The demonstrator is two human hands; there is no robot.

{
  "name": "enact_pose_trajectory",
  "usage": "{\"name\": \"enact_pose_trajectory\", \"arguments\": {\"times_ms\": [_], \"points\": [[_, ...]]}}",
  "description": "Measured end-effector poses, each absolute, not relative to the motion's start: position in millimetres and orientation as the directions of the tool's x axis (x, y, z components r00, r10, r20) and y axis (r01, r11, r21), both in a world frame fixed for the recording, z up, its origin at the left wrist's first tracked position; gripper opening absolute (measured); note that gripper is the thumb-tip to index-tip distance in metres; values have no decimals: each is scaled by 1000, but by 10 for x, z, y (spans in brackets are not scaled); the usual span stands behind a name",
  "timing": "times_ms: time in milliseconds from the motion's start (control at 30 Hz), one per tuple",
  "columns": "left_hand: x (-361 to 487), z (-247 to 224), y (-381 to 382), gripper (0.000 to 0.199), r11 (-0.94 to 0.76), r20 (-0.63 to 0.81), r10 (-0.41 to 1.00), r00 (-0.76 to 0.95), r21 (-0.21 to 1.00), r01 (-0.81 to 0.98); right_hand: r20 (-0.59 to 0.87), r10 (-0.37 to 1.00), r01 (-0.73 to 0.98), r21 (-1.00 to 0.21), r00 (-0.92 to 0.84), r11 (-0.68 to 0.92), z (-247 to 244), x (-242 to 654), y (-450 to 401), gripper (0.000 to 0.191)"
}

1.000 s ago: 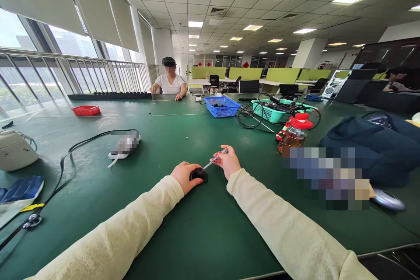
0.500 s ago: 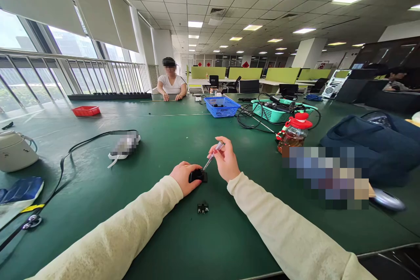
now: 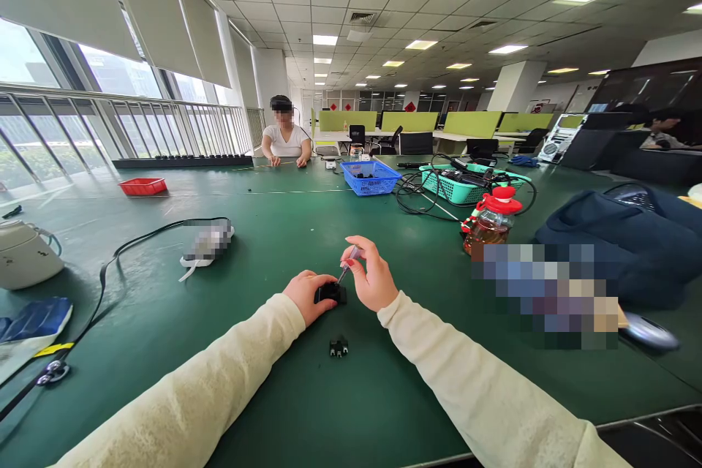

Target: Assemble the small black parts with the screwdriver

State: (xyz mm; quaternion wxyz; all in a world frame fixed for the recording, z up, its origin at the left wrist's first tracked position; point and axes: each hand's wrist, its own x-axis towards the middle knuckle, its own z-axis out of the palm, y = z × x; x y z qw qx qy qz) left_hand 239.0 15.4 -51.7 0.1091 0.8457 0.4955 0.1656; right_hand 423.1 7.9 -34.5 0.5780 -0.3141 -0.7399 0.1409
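Observation:
My left hand [image 3: 310, 297] presses a small black plastic part [image 3: 332, 294] against the green tabletop, its thumb and fingers closed around the part's left side. A screwdriver [image 3: 349, 261] with a clear purplish handle is pinched between the thumb and fingers of my right hand [image 3: 373, 276]. It slants down to the left, and its tip meets the top of the black part; exactly where it sits is too small to tell. Closer to me lies a small black piece [image 3: 338, 346] with light metal prongs, apart from both hands.
A blue basket [image 3: 371, 179], a green basket of cables [image 3: 455, 189] and a red tray [image 3: 143, 186] stand farther back. To the right are a red-lidded bottle [image 3: 491, 223] and a dark blue bag [image 3: 619, 245]. A person [image 3: 285, 139] sits across the table [image 3: 263, 387].
My right hand has moved slightly down and left, and the screwdriver stands a bit steeper and lower at the black part. My left hand keeps its hold in the same place.

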Motion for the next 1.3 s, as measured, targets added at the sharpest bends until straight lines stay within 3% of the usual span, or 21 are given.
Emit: {"name": "enact_pose_trajectory", "arguments": {"times_ms": [200, 500, 700, 867, 1100, 1300], "points": [[2389, -500, 138, 47, -487, 165, 873, 459, 356, 798, 784, 592, 293, -531, -187, 795, -345, 4240, 84, 31], [2396, -470, 124, 46, -465, 158, 885, 438, 352, 812, 715, 695, 321, -644, -71, 695, -290, 4264, 129, 33], [2386, -493, 137, 46, -484, 170, 875, 454, 357, 799, 792, 591, 294, -535, -150, 792, -348, 4230, 74, 38], [2392, -512, 153, 46, -495, 174, 869, 464, 330, 804, 758, 585, 362, -480, -287, 799, -364, 4173, 78, 41], [2395, -497, 139, 46, -496, 176, 868, 464, 333, 802, 708, 692, 391, -603, -141, 696, -341, 4158, 108, 38], [2386, -492, 143, 46, -504, 167, 864, 476, 312, 805, 776, 621, 347, -556, -109, 755, -362, 4141, 66, 28]]}}
